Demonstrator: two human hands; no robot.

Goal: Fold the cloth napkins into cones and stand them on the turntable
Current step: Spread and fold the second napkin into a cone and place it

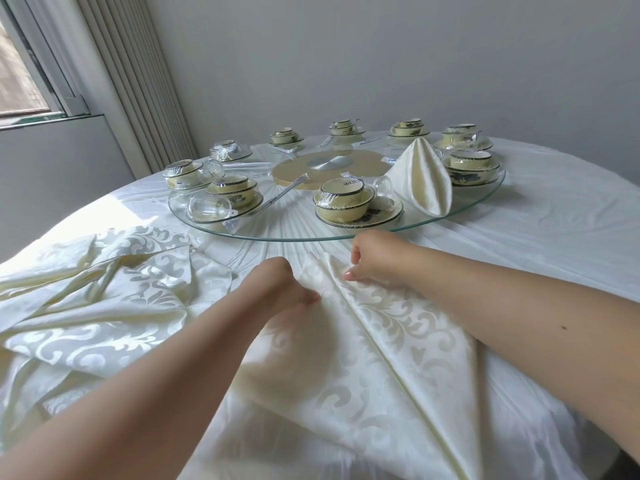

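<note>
At the centre of the frame, a person's two bare hands work a cream damask napkin (374, 341) spread across the near edge of a round table draped in a white tablecloth (536, 216). The left hand (287, 289), at centre, has its fingers curled down into the cloth, gripping a raised fold near the napkin's top. The right hand (374, 258), just right of centre and slightly higher, pinches the napkin's far corner between thumb and fingertips, close to the rim of the glass turntable (277, 235) but apart from it. A crease runs from between the hands toward the lower right. At the left of the frame lies a loose pile of unfolded napkins (93, 299) in the same scroll pattern. On the turntable, in the upper right, one finished napkin cone (420, 174) stands tilted among wrapped place settings (346, 202) of stacked yellow bowls and plates, upturned glasses and wrapped chopsticks ringed around the disc. A window (24, 71) and vertical blinds (138, 81) fill the upper left.
</note>
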